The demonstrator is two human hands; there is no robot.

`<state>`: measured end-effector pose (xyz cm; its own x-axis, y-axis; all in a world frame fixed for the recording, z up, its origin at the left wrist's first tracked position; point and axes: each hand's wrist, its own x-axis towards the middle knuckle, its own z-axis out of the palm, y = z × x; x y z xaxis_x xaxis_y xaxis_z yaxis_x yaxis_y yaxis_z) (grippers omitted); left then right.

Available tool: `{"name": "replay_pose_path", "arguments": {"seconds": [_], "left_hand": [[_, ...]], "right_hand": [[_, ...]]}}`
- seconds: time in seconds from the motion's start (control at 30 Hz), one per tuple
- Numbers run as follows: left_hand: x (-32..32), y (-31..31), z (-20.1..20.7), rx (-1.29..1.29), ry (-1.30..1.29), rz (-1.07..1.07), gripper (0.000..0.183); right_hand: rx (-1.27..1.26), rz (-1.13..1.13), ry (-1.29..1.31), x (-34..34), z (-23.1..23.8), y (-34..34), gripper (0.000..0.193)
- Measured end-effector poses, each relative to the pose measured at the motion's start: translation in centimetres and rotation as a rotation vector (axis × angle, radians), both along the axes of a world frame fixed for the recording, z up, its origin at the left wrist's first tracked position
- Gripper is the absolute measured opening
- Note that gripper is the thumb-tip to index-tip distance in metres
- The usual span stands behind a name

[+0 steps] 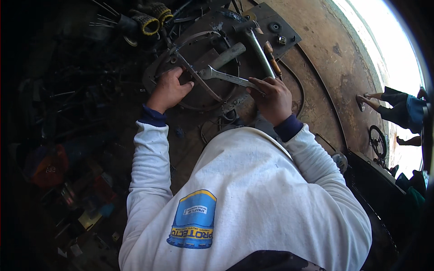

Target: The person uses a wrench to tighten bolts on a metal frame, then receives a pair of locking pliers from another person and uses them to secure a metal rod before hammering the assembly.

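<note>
My right hand [274,98] is wrapped round the shank end of a steel open-end wrench [233,79]. The wrench's jaw meets a small fitting beside a flat metal bar, but whether it grips a nut there I cannot make out. That bar [197,75] runs across a round metal frame [194,35] on the workbench. Over the frame's left side my left hand [170,91] is curled, thumb and forefinger close to the bar, other fingers hidden below. Just beyond the wrench lies a thick grey metal tube [228,54].
A dark steel bench top [289,37] carries a long pipe [261,53] and a wooden-handled tool [272,58]. Gloves [148,23] lie at the far left. Dim clutter fills the left floor. At the right are another person [400,108] and a bicycle wheel [377,141].
</note>
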<state>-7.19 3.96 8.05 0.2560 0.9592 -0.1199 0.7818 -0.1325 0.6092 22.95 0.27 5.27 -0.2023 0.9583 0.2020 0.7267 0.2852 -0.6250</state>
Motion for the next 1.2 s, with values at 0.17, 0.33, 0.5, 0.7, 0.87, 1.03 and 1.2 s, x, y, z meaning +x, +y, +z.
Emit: {"name": "replay_pose_path", "arguments": {"seconds": [0.17, 0.33, 0.5, 0.7, 0.87, 1.03, 1.2], "left_hand": [[0.4, 0.2, 0.4, 0.008, 0.014, 0.001, 0.034], [0.5, -0.2, 0.3, 0.017, 0.021, 0.012, 0.034], [0.4, 0.0, 0.6, 0.016, 0.014, -0.005, 0.036], [0.5, 0.2, 0.3, 0.125, -0.029, -0.029, 0.039], [1.3, 0.0, -0.2, 0.176, 0.063, 0.063, 0.035], [1.8, -0.2, -0.4, 0.207, 0.108, 0.138, 0.03], [2.2, -0.2, -0.6, 0.186, 0.122, 0.213, 0.03]], "right_hand": [[-0.05, 0.037, 0.075, -1.3, 0.2, -2.1, 0.031], [-0.05, 0.075, 0.035, -1.5, 0.0, -2.1, 0.034], [0.203, 0.369, -0.184, 1.3, 1.1, 8.8, 0.03], [0.21, 0.634, -0.375, 0.3, 3.3, 17.3, 0.03], [0.084, 0.427, -0.22, 6.5, 1.8, 13.2, 0.029], [0.007, 0.178, -0.052, 8.6, 0.2, 7.9, 0.027], [0.06, 0.018, 0.045, 7.7, -0.6, 8.5, 0.027]]}}
